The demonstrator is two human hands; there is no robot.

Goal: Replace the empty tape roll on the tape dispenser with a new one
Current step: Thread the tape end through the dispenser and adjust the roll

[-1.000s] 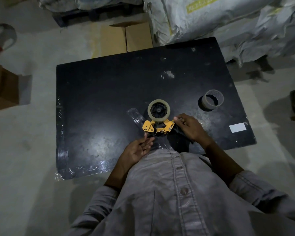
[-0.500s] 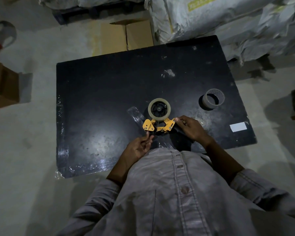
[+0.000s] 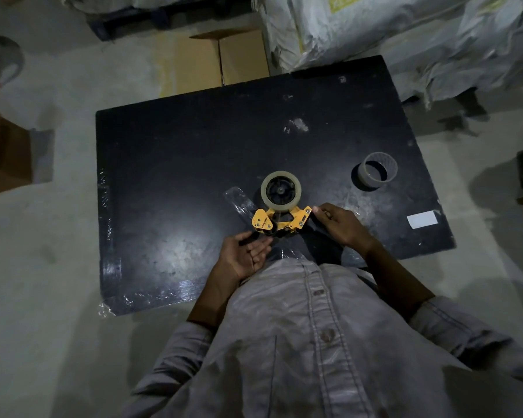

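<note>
One tape dispenser (image 3: 280,220), one tape roll (image 3: 280,190), one empty core (image 3: 376,170), one clear strip (image 3: 239,202), one black table (image 3: 194,176), one white label (image 3: 421,220), two cardboard boxes (image 3: 242,55) (image 3: 3,158), two hands, left hand (image 3: 243,256), right hand (image 3: 341,226)

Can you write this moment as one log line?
tape roll on tape dispenser; right hand holds it; left hand at its front; empty core on board

Board (image 3: 194,164) lies open beyond the tape dispenser (image 3: 280,220); empty core (image 3: 375,171) stands at right.
</note>
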